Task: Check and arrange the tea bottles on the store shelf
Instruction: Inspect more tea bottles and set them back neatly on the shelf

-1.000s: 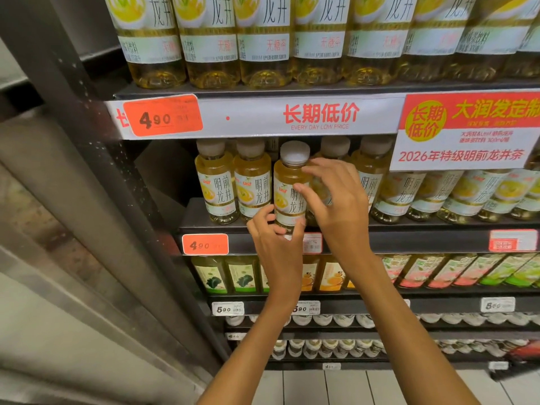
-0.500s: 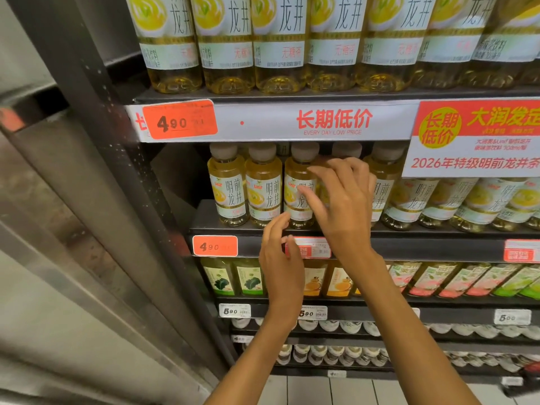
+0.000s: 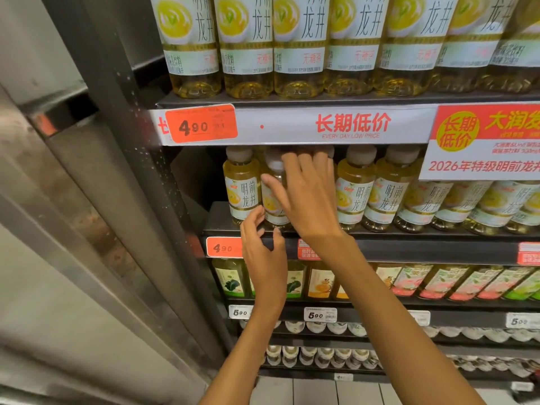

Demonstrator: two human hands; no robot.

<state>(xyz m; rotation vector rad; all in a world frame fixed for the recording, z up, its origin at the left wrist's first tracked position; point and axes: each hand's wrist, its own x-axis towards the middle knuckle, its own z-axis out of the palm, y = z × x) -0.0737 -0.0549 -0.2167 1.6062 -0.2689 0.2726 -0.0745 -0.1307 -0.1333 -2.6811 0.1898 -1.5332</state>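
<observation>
Fingers: right hand spread, reaching over the second bottle; left hand loosely curled, empty.
Bottle position: middle shelf, second from left.
Neighbour: first bottle upright beside it.

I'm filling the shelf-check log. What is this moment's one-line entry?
right hand: reaching over second small tea bottle, thumb on its label | left hand: open at the bottle's base | shelf edge: front row upright

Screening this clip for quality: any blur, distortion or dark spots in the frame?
Head view: right hand is motion-blurred, as is the white-capped yellow tea bottle behind it; the grey metal upright leans with wide-angle distortion; under the white price strip, caps sit shadowed.
</observation>
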